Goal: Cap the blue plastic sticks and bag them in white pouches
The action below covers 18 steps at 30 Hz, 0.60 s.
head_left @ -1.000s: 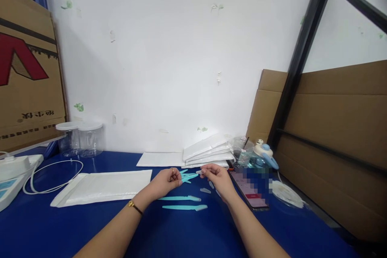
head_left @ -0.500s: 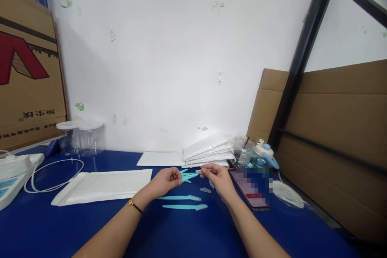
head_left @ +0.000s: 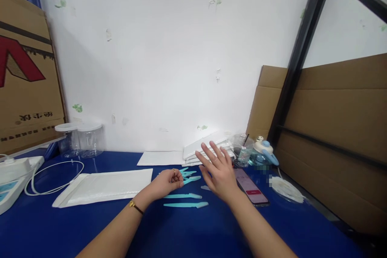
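My left hand (head_left: 169, 181) is closed on the handle of a turquoise eyebrow razor (head_left: 192, 179), its blade end pointing right. Behind it, more turquoise razors (head_left: 186, 173) lie partly hidden by the fingers. Two razors lie side by side nearer me: an upper one (head_left: 183, 196) and a lower one (head_left: 185, 205), both with pale covered-looking tips. My right hand (head_left: 220, 171) is raised above the table, fingers spread, holding nothing. Beneath it a small translucent piece, like a blade cover (head_left: 205, 188), shows in part on the blue table (head_left: 187, 234).
White padded envelopes lie at left (head_left: 105, 185) and in a stack (head_left: 193, 151) by the wall. A phone (head_left: 250, 187), a blue-topped bottle (head_left: 263, 151) and a white coiled item (head_left: 287, 189) stand right. Clear jars (head_left: 90, 141) and a power strip (head_left: 18, 177) are left.
My right hand has let go of the small clear piece it pinched, opened and lifted. The left hand keeps its razor, whose blade end now shows beyond the fingers.
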Tool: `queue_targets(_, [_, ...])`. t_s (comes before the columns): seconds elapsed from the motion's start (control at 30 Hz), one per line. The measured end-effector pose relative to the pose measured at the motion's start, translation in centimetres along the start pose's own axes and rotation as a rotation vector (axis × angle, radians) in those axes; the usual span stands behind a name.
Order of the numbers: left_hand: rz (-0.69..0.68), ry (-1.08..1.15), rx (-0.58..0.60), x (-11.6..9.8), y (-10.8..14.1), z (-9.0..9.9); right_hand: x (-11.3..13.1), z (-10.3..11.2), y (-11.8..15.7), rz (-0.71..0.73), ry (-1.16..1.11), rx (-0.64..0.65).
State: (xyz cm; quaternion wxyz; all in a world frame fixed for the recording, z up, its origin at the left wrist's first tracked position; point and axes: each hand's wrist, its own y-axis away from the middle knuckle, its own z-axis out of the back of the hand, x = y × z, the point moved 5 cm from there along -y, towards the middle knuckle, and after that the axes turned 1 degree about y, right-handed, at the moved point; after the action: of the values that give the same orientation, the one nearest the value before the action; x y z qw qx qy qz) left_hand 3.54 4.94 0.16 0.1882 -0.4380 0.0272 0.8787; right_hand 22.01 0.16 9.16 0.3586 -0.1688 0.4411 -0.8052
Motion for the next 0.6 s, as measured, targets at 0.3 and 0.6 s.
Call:
queue_targets(0.3, [-0.032,-0.171,0.084,0.5,0.6,-0.4,7.3,10.3,-4.9,0.351,0.552,-0.454])
queue_targets(0.6, [-0.033,-0.263,0.113,0.9,0.8,-0.6,7.9,10.5,-5.1,0.448,0.676,-0.493])
